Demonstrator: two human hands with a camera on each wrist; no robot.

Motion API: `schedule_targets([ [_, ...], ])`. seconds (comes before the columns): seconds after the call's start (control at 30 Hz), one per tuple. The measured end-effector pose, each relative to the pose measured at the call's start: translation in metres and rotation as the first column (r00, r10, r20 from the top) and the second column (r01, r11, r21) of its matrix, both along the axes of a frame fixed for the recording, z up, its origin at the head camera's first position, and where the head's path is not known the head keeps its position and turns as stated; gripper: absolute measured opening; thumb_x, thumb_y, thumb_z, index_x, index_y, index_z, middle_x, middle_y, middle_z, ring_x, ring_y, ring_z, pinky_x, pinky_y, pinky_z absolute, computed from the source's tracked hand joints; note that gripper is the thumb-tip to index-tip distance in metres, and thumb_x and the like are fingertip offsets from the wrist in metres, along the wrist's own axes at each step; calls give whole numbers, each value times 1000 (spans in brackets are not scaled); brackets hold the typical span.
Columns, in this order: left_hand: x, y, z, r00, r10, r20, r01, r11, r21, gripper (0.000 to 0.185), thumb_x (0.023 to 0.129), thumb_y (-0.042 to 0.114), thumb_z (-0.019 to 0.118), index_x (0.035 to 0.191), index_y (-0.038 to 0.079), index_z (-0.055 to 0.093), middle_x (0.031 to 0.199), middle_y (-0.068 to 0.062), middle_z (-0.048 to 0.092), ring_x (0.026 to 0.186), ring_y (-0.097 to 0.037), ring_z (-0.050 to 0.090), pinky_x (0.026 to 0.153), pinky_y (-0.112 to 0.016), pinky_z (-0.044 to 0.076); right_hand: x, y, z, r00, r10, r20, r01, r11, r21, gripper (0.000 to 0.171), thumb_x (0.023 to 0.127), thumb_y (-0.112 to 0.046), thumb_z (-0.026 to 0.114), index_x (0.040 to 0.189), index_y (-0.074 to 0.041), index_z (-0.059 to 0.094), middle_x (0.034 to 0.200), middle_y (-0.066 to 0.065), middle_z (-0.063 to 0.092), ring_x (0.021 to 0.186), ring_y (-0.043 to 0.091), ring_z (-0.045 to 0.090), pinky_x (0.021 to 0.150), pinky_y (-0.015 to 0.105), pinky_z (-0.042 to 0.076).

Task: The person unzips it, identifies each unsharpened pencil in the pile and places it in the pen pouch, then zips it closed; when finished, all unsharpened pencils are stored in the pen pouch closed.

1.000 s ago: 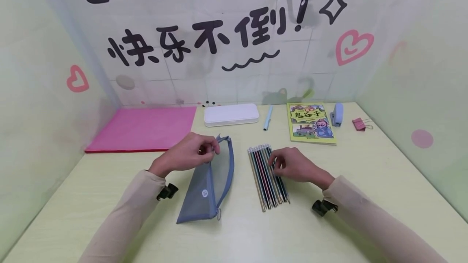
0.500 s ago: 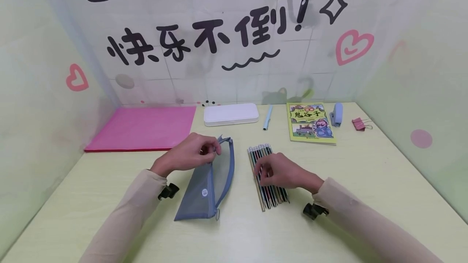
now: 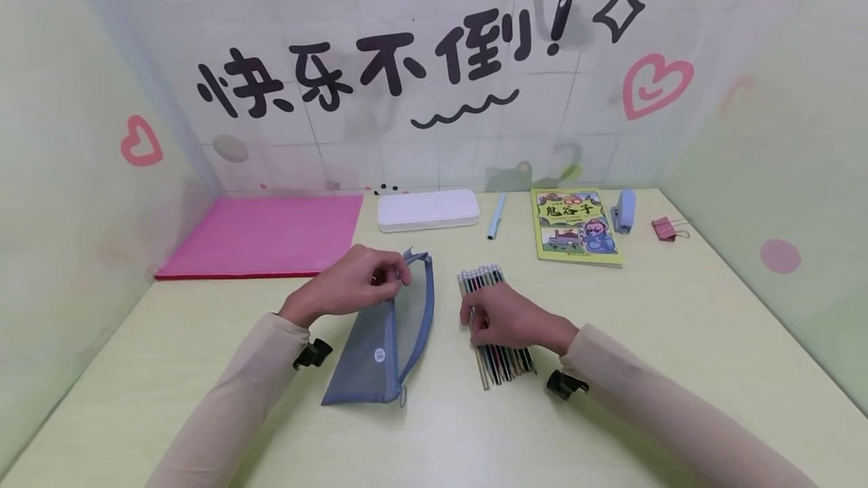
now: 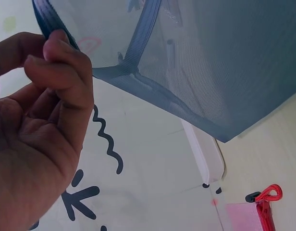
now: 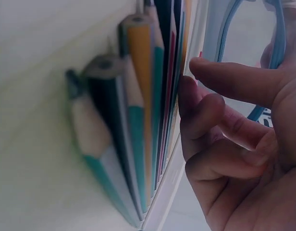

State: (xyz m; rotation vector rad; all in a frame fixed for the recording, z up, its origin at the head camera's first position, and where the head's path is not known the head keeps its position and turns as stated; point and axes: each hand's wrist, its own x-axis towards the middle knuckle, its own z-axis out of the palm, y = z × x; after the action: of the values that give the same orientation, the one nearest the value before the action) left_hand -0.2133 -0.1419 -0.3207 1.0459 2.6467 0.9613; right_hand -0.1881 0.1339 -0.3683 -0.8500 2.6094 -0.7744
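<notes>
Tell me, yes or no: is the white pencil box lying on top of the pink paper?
No, the white pencil box lies on the bare table, beside the right edge of the pink paper.

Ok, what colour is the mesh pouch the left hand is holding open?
Grey-blue mesh pouch with a blue zipper band; the head view shows it best.

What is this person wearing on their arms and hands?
Long, pale beige sleeves cover both arms to the wrists. A small black clip-like device sits at each wrist: left and right. Both hands, left and right, are bare, with no gloves.
</notes>
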Motion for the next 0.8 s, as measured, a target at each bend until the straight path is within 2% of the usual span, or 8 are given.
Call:
schedule_targets([
  [0.23, 0, -1, 1, 1000, 11, 11, -11, 1000, 1, 23, 87, 3, 53, 95, 15, 71, 70, 5, 62, 62, -8, 52, 60, -22, 46, 1, -19, 3, 998, 13, -56, -8, 995, 102, 16, 79, -11, 82, 86, -10, 68, 71, -4, 68, 62, 3, 57, 61, 19, 48],
  [0.43, 0, -2, 2, 1000, 17, 24, -17, 1000, 11, 23, 87, 3, 53, 95, 15, 71, 70, 5, 62, 62, -9, 53, 59, -22, 46, 2, -33, 1, 995, -68, -67, 79, 981, 176, 19, 76, -13, 84, 82, -11, 67, 72, -2, 63, 65, 10, 56, 61, 25, 46],
  [0.6, 0, -2, 2, 1000, 22, 19, -22, 1000, 7, 22, 87, 3, 54, 95, 15, 71, 70, 5, 62, 63, -9, 53, 60, -22, 47, 4, -39, 3, 991, -134, -3, 132, 972, 192, 23, 72, -3, 83, 84, -9, 65, 75, 2, 57, 63, 15, 51, 56, 26, 42],
  [0.8, 0, -1, 2, 999, 29, 15, -29, 999, 17, 20, 88, 4, 55, 96, 13, 71, 70, 4, 61, 63, -9, 53, 61, -22, 47, 3, -36, 3, 972, -201, 121, 187, 975, 117, 27, 68, 4, 77, 88, -10, 65, 77, 5, 57, 60, 15, 48, 52, 26, 42],
])
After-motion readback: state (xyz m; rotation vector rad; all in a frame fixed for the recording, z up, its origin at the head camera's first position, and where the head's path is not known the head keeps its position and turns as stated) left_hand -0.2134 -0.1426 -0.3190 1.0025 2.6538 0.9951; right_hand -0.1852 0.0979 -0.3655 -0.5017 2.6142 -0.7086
